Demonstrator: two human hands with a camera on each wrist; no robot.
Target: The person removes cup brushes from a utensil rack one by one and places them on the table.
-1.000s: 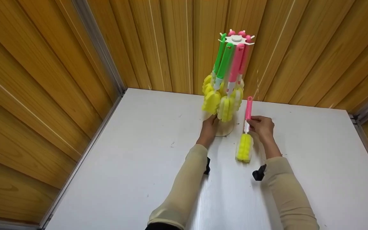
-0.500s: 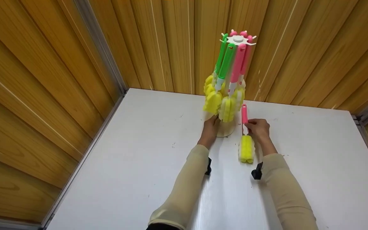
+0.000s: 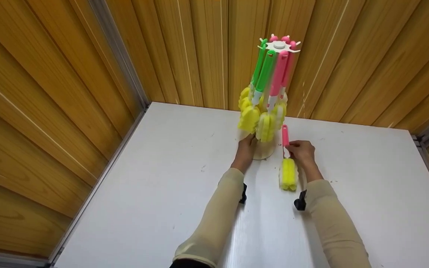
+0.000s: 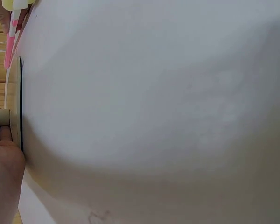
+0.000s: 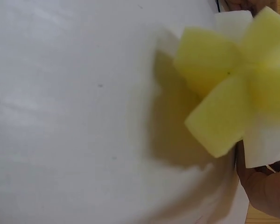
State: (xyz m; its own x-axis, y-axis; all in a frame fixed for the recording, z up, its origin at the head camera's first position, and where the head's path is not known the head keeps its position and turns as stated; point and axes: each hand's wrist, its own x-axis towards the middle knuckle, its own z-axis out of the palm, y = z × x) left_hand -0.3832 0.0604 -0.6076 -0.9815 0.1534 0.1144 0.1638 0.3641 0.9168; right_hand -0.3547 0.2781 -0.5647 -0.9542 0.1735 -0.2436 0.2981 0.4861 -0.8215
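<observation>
A white rotating rack (image 3: 278, 45) stands at the back of the white table (image 3: 169, 175), hung with green- and pink-handled brushes with yellow sponge heads (image 3: 261, 123). My left hand (image 3: 245, 146) grips the rack at its foot, by the round base (image 3: 264, 153). In the left wrist view that base (image 4: 14, 100) and the pole (image 4: 0, 116) show edge-on beside my left hand (image 4: 2, 158). My right hand (image 3: 299, 149) holds a loose pink-handled brush (image 3: 285, 137) just right of the rack, its yellow sponge head (image 3: 288, 174) pointing toward me. The sponge head (image 5: 233, 98) fills the right wrist view.
Wood-panelled walls (image 3: 69, 74) close in the table at the back and left, with a metal corner strip (image 3: 119, 59). White tabletop extends to the left of the rack and toward me.
My right hand has drawn the pink-handled brush lower and a little left, closer to the rack's base. My left hand has stayed at the rack's foot.
</observation>
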